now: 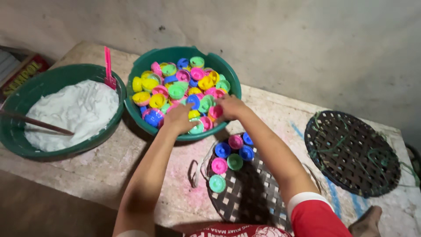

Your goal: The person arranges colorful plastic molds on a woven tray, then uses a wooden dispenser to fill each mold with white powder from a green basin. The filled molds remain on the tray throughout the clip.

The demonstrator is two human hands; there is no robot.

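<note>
Head view: both hands reach into a green basin (228, 77) full of small plastic moulds (182, 85) in yellow, pink, green and blue. Left hand (177, 119) lies at the near rim, fingers curled down among the moulds; grip state cannot be told. Right hand (230, 107) sits just beside it, fingers bent over a pink mould (215, 111) at the rim; whether the grip pinches it cannot be told. Basin stands on a stone table (101, 166). Near side of basin: a dark woven tray (250, 193) carrying six moulds (228, 160), blue, pink and green, open side down, close together. Second woven tray (351, 151) lies well apart to the right. Left of the moulds basin, touching it: second green basin (17, 103) holding white powder (72, 114), a stick (37, 124) resting in it, a pink scoop (108, 68) upright at its far rim.
</note>
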